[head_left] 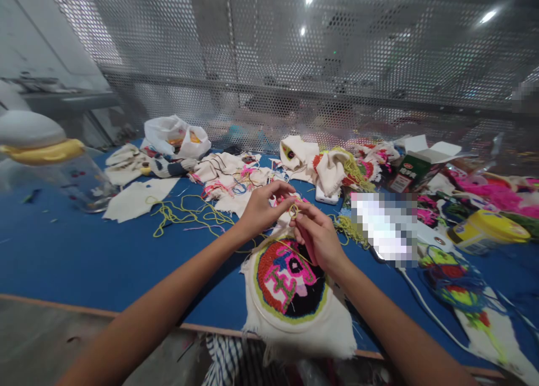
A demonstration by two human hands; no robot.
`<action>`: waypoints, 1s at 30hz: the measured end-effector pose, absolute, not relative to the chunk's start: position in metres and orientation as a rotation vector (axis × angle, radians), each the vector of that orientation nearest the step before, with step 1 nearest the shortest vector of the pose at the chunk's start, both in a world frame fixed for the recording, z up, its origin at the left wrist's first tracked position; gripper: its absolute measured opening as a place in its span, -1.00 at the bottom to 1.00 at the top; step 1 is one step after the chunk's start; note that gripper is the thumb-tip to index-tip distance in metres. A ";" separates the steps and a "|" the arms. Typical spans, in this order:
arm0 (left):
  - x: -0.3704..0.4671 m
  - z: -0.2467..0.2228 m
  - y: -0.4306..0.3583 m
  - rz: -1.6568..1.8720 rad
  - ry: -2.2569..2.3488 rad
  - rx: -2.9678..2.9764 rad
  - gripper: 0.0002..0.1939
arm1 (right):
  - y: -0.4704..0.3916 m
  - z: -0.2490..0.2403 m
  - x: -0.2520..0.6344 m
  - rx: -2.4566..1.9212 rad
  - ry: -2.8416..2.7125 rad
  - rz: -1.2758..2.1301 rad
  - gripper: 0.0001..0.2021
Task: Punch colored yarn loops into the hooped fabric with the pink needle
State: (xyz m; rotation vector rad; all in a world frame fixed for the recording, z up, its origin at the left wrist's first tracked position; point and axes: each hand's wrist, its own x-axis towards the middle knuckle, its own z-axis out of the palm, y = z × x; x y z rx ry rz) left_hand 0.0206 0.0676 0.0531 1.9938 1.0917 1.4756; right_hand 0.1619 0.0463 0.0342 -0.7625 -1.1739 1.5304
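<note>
Above the far edge of a round embroidery hoop (255, 302), my two hands meet over yellow-green yarn (293, 209). My left hand (266, 207) has its thumb and fingers closed on the strand. From the other side my right hand (319, 235) pinches the same yarn, its fingers curled. A narrow reddish-pink shape shows under the right palm; I cannot tell whether it is a tool. The hoop holds white cloth (337, 335) with a looped design in pink, black, red and green, rimmed in yellow-green. It lies at the table's front edge.
Loose yellow-green yarn (168, 217) trails across the blue table (105, 262). A lit phone (385, 229) with a white cable lies at right, near a yellow tub (488, 229) and a green box (410, 173). A clear jar (80, 178) and white bag (177, 136) stand left.
</note>
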 end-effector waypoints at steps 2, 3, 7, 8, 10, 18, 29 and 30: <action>0.022 0.054 0.066 1.508 1.128 2.040 -0.90 | 0.046 0.034 0.162 -0.764 -1.177 1.527 -0.77; 0.022 0.054 0.065 1.515 1.138 2.038 -0.90 | 0.046 0.035 0.162 -0.764 -1.180 1.526 -0.77; 0.022 0.052 0.067 1.490 1.128 1.904 -0.87 | 0.045 0.036 0.162 -0.780 -1.201 1.530 -0.76; 0.022 0.051 0.069 1.475 1.110 1.857 -0.86 | 0.045 0.037 0.162 -0.786 -1.208 1.530 -0.75; 0.021 0.049 0.071 1.437 1.069 1.767 -0.84 | 0.046 0.036 0.162 -0.794 -1.227 1.527 -0.75; 0.021 0.047 0.073 1.302 0.960 1.427 -0.74 | 0.048 0.036 0.164 -0.778 -1.274 1.542 -0.75; 0.031 0.031 0.079 1.095 0.817 1.114 -0.66 | 0.055 0.039 0.169 -0.677 -1.141 1.586 -0.69; 0.033 0.028 0.078 1.031 0.749 1.115 -0.63 | 0.057 0.041 0.170 -0.677 -1.082 1.555 -0.66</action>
